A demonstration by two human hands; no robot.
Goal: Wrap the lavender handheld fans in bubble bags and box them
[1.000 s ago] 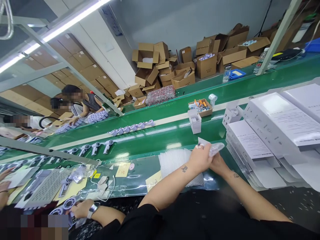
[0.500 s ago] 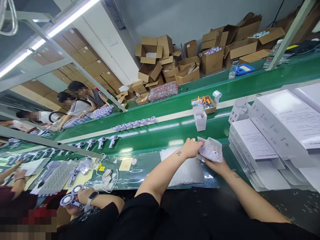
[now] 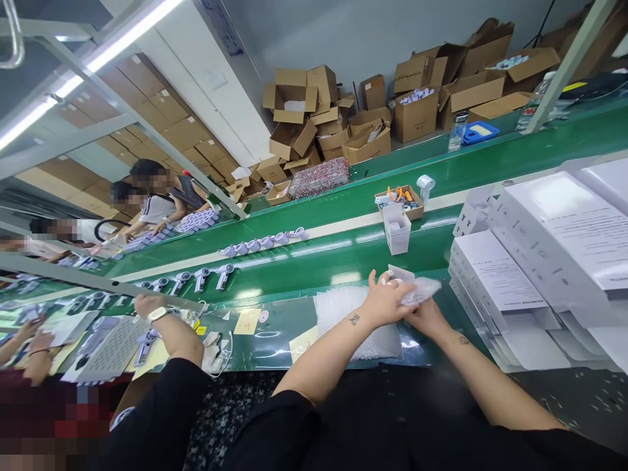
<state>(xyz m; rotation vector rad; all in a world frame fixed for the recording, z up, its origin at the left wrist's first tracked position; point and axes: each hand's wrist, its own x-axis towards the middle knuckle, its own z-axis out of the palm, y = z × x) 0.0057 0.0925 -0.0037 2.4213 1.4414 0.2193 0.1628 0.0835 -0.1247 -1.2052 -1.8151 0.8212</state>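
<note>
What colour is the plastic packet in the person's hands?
The plastic packet looks translucent and whitish; it shows best in the head view.

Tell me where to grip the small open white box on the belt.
The white box is probably best gripped low across its sides, from the wearer's side: it stands upright, thin top flap raised, with a brown carton behind.

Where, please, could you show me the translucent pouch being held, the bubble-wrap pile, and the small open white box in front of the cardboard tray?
Translucent pouch (image 3: 426, 290): head view, on its exposed end.
Bubble-wrap pile (image 3: 338, 306): head view, on its upper left.
Small open white box (image 3: 398, 237): head view, on its side wall.
</note>
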